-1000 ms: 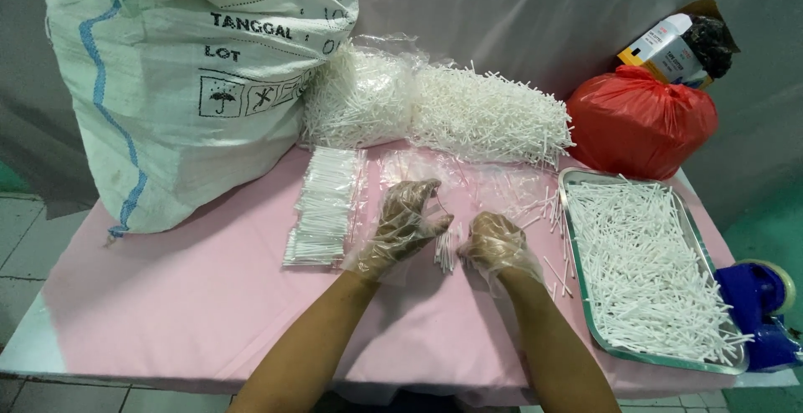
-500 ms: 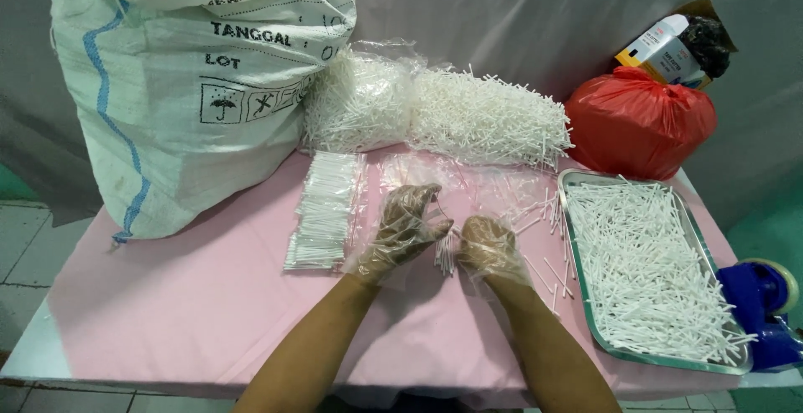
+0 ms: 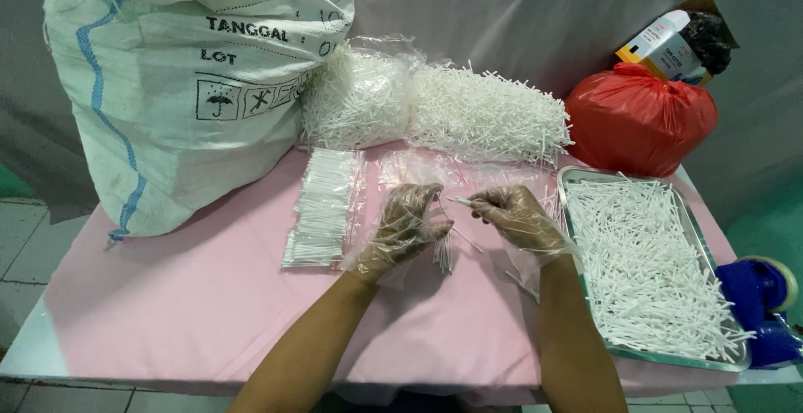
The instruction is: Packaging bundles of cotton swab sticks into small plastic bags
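Note:
Both of my hands wear thin clear plastic gloves over a pink tablecloth. My left hand grips a small bundle of white sticks that hangs down from its fingers. My right hand pinches a single white stick and holds it toward the left hand. The two hands are close together at the table's middle. Loose white sticks and clear bags lie just beyond them.
A metal tray full of white sticks sits at the right. Stacked packets of sticks lie left of my hands. A big white woven sack, a heap of sticks, a red plastic bag and a blue tape dispenser ring the table.
My right hand has lifted slightly and now holds one stick out toward the left hand. The left hand keeps its bundle in about the same place.

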